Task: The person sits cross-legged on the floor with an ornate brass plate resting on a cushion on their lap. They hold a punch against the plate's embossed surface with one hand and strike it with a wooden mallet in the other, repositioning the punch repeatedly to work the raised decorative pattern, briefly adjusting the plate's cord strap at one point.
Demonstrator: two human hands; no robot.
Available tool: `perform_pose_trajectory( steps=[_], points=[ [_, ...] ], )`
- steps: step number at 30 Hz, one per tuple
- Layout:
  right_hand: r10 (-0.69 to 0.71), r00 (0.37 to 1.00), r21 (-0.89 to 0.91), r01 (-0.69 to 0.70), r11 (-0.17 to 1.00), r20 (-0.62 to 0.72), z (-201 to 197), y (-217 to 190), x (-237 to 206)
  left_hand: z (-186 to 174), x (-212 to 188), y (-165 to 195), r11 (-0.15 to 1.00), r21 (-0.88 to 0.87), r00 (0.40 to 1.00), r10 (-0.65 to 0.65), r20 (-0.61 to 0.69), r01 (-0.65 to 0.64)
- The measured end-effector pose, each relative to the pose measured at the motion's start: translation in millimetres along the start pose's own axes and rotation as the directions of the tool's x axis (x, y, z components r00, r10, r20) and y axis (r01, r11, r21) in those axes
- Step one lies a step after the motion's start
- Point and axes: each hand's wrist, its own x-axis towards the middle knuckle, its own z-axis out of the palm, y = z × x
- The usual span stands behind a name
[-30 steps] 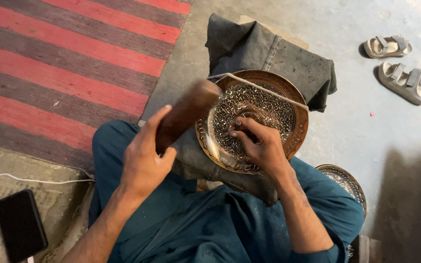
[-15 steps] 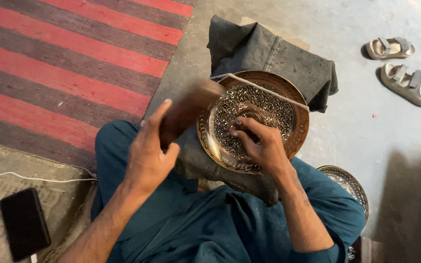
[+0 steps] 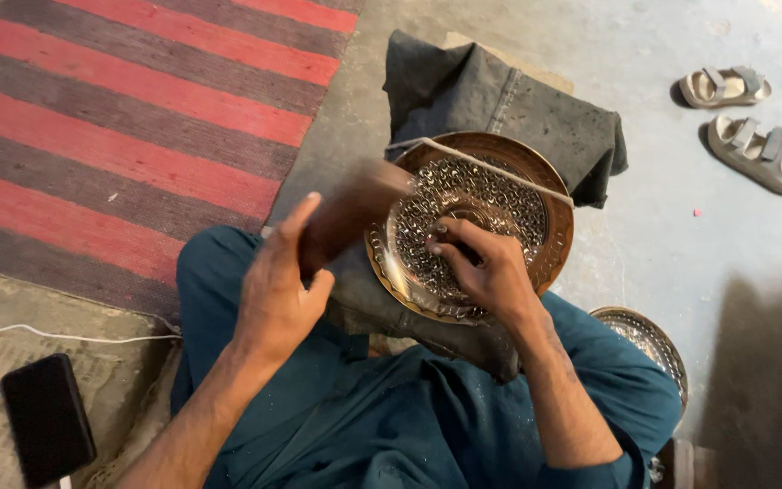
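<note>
A round engraved brass plate (image 3: pixel 554 195) rests tilted on a dark grey cloth pad (image 3: pixel 500 95) over my lap. My left hand (image 3: pixel 278 290) grips a wooden mallet (image 3: pixel 355 213), blurred with motion, its head near the plate's left rim. My right hand (image 3: pixel 491 267) lies on the plate's patterned middle, fingers pinched around a small dark chisel held against the metal. A thin cord (image 3: pixel 491 167) crosses the plate's upper part.
A red and dark striped rug (image 3: pixel 119 118) covers the floor to the left. A black phone (image 3: pixel 47 417) with a white cable lies at bottom left. A second engraved plate (image 3: pixel 649 340) sits by my right knee. Two beige sandals (image 3: pixel 744 118) lie top right.
The mallet in my left hand has swung toward the plate and now blurs by its left rim. My right hand stays on the plate's middle.
</note>
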Motion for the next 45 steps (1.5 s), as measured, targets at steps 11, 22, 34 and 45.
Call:
perform_pose_trajectory(
  steps=[11, 22, 34, 45],
  points=[
    [0.0, 0.999, -0.034, 0.001, 0.999, 0.033, -1, 3, 1, 7, -3, 2, 0.978, 0.207, 0.997, 0.022, 0.08, -0.038],
    [0.003, 0.999, -0.032, -0.002, 0.999, 0.049, -4, 1, -1, 9, -5, 5, 0.995, 0.1, 1.0, 0.018, 0.009, -0.019],
    [-0.042, 0.998, 0.003, 0.042, 0.999, 0.054, -5, 3, 0, 17, -8, 5, 0.999, 0.039, 0.998, -0.024, 0.057, 0.021],
    [-0.068, 0.995, 0.027, 0.066, 0.997, 0.071, -7, 4, 1, 16, -8, 7, 0.998, -0.049, 0.999, -0.036, 0.022, 0.037]
  ],
)
